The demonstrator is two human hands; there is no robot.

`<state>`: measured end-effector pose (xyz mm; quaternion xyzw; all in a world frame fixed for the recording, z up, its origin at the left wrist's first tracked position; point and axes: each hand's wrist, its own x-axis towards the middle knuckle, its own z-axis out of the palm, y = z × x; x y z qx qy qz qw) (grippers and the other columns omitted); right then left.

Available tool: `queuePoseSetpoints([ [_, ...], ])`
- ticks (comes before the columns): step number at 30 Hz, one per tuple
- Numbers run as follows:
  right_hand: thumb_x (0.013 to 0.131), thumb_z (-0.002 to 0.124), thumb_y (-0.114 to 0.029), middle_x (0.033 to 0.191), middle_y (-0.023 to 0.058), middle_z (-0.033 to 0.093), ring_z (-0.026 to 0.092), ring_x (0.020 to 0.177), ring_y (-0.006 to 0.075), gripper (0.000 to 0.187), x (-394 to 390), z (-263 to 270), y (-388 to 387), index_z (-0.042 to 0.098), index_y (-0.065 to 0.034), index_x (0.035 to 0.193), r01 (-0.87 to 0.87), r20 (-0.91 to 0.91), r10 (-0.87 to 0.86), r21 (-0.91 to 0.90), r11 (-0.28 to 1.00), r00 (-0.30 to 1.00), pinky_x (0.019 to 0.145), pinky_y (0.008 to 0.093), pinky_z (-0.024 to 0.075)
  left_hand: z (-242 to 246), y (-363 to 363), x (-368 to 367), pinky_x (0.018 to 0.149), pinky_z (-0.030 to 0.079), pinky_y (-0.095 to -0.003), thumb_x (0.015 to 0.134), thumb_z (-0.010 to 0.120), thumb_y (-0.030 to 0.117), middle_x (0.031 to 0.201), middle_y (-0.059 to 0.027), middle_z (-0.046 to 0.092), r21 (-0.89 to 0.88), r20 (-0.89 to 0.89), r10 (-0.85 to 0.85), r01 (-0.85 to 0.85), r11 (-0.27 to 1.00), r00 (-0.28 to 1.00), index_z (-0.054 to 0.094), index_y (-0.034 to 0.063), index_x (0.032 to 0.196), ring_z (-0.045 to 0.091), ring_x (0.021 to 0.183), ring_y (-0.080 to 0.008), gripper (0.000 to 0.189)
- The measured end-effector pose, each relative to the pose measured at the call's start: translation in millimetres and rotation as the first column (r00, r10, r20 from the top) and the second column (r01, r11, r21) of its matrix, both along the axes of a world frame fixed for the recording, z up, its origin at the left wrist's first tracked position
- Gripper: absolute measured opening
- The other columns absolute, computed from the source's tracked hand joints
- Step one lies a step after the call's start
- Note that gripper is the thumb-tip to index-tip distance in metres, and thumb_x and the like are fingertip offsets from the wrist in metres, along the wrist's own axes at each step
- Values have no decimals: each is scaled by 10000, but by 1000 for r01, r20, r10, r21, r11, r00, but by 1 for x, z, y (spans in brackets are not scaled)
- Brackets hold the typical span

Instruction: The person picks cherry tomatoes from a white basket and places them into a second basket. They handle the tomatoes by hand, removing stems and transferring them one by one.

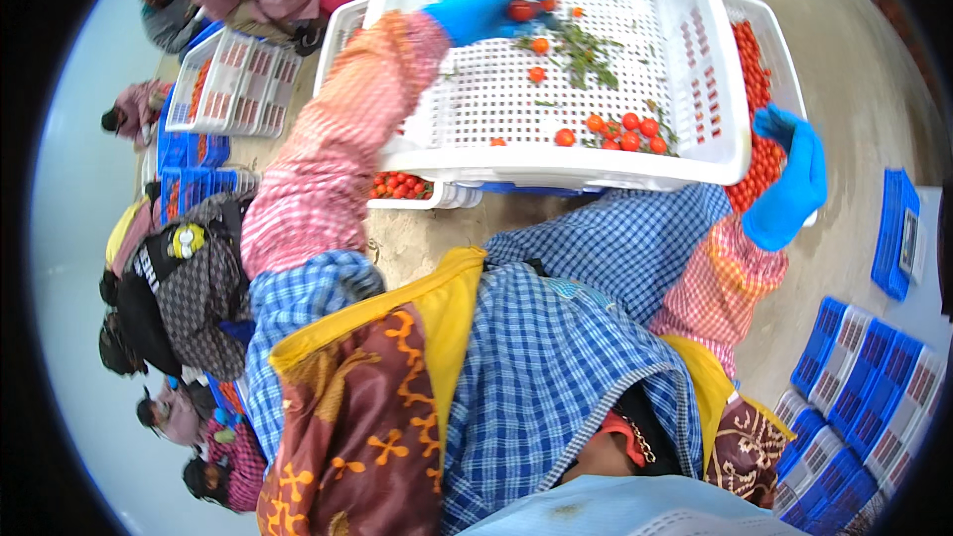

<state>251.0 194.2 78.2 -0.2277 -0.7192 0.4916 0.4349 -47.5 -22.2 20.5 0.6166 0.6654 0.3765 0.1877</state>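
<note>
My left hand (488, 13), in a blue glove, is inside a white perforated plastic crate (566, 162). Red cherry tomatoes (523, 10) are held at its fingertips. On the crate floor near it lie a few loose tomatoes (537, 74) and scattered green stems and leaves (584, 56). A cluster of several tomatoes (630, 141) rests along the crate's near side. My right hand (793, 175), also gloved in blue, is half curled above a second white crate (782, 45) filled with cherry tomatoes (753, 89). Nothing shows in that hand.
Another crate of tomatoes (402, 186) sits partly beneath the upper crate, at left. Stacked blue and white crates (864, 387) stand at lower right, a blue crate (896, 234) above them. Several people work along the left among more crates (231, 82).
</note>
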Motion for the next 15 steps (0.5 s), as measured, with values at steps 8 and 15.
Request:
queuePoseSetpoints([
  [8,912,398,-152,947,141,602,576,849,195,302,27,-62,-23,547,54,1074,111,23,-110,-75,991,994,800,307,453,-9,137,87,782,514,-287,753,579,-72,1000,-162,608,195,378,-48,-29,980,924,446,-57,1119,599,951,-208,389],
  [15,914,395,-164,1042,150,571,552,951,209,323,50,-71,-20,504,41,1138,135,0,-135,-112,985,991,851,313,438,17,235,143,992,268,-488,712,504,618,1329,-270,289,-213,513,508,-471,856,692,140,5,1372,274,1249,-388,971],
])
